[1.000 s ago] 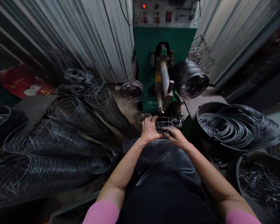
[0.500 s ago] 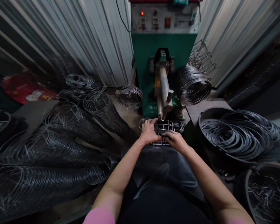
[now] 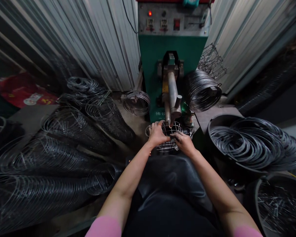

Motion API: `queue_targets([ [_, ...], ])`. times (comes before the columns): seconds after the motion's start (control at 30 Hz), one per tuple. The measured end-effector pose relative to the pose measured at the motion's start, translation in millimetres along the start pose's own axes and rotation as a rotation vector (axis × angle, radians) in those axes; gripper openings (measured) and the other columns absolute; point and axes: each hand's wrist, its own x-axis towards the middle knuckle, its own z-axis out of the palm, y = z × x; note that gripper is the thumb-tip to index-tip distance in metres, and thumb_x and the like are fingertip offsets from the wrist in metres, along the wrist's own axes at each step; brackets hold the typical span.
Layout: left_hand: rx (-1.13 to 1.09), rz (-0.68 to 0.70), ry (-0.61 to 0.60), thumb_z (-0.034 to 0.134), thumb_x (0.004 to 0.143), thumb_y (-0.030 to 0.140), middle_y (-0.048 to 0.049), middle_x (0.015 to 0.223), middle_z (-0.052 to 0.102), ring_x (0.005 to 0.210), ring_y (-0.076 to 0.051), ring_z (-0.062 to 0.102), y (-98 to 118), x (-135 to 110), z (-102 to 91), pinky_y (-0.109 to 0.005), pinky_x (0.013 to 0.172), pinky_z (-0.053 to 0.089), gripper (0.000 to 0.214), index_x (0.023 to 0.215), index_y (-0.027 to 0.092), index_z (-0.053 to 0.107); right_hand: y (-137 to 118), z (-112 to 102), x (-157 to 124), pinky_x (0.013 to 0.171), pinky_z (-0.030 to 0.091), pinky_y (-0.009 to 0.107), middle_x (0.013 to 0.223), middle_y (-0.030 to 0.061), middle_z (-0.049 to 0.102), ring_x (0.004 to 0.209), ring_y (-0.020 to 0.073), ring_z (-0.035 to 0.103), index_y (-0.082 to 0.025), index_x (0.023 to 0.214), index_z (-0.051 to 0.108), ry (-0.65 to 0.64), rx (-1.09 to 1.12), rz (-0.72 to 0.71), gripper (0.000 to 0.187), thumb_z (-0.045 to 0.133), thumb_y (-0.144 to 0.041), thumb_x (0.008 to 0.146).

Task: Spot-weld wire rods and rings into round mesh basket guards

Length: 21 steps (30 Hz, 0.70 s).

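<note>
A round wire basket [image 3: 168, 146] sits under the tips of a spot welder [image 3: 173, 90], with its grid of thin metal wires partly covered by my hands. My left hand [image 3: 158, 134] is closed on the basket's left side, thumb pointing inward. On the right, my right hand [image 3: 184, 141] grips the near right part of the same basket, its fingers curled over the wires. A small bright spot glows where the welder's tip meets the wire. Tiny orange sparks show below my left wrist.
Wire rings fill a black tub [image 3: 209, 130] on the right; short wire pieces lie in another tub [image 3: 255, 200]. Stacked wire cylinders [image 3: 49, 187] crowd the left. Wire coils [image 3: 203, 90] hang beside the green machine [image 3: 150, 62]. A dark apron [image 3: 172, 177] covers my lap.
The basket has tilted and shifted between my hands, so more of its grid shows under the welder tip. Sparks have appeared near my left wrist. Both hands keep their hold.
</note>
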Motion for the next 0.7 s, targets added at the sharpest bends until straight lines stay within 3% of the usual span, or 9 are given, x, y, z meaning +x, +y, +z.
queue_targets([
  [0.13, -0.021, -0.039, -0.027, 0.075, 0.049, 0.037, -0.0095, 0.116, 0.050, 0.111, -0.031, 0.044, -2.6, 12.8, -0.3, -0.045, 0.091, 0.038, 0.082, 0.123, 0.024, 0.042, -2.2, 0.1, 8.5, 0.078, 0.048, 0.031, 0.106, 0.0073, 0.061, 0.090, 0.0196, 0.061, -0.022, 0.101, 0.064, 0.105, 0.002, 0.103, 0.026, 0.052, -0.015, 0.079],
  [0.27, -0.026, -0.028, -0.014, 0.077, 0.047, 0.040, -0.0094, 0.116, 0.050, 0.111, -0.030, 0.044, -3.8, 17.1, 1.1, -0.045, 0.091, 0.038, 0.085, 0.123, 0.024, 0.042, -1.0, 3.7, -16.0, 0.076, 0.048, 0.031, 0.100, 0.0082, 0.061, 0.088, 0.0197, 0.059, -0.019, 0.106, 0.057, 0.319, 0.270, 0.320, 0.033, 0.059, -0.032, 0.075],
  [0.4, -0.031, -0.048, 0.021, 0.078, 0.046, 0.037, -0.0096, 0.118, 0.050, 0.113, -0.031, 0.043, -3.3, 23.8, 1.5, -0.046, 0.091, 0.038, 0.084, 0.122, 0.024, 0.043, 8.7, 17.3, -64.0, 0.053, 0.045, 0.025, 0.069, 0.0009, 0.058, 0.057, 0.0131, 0.053, -0.018, 0.088, 0.055, 0.252, 0.775, 0.699, 0.026, 0.053, -0.040, 0.075],
  [0.5, -0.055, -0.084, 0.014, 0.078, 0.046, 0.036, -0.0101, 0.119, 0.050, 0.114, -0.031, 0.043, -5.1, 32.1, 0.7, -0.045, 0.091, 0.037, 0.085, 0.122, 0.023, 0.043, 17.4, 28.8, -95.2, 0.047, 0.042, 0.023, 0.063, -0.0012, 0.056, 0.051, 0.0102, 0.049, -0.018, 0.087, 0.057, 0.269, 1.097, 0.886, 0.028, 0.061, -0.037, 0.067],
  [0.7, -0.049, -0.077, 0.020, 0.076, 0.047, 0.041, -0.0112, 0.119, 0.050, 0.113, -0.032, 0.043, -8.9, 43.6, 2.1, -0.045, 0.090, 0.038, 0.086, 0.124, 0.022, 0.044, 30.8, 33.9, -121.9, 0.047, 0.047, 0.025, 0.066, 0.0018, 0.060, 0.055, 0.0126, 0.055, -0.019, 0.081, 0.063, 0.309, 1.367, 1.122, 0.022, 0.069, -0.023, 0.060],
])
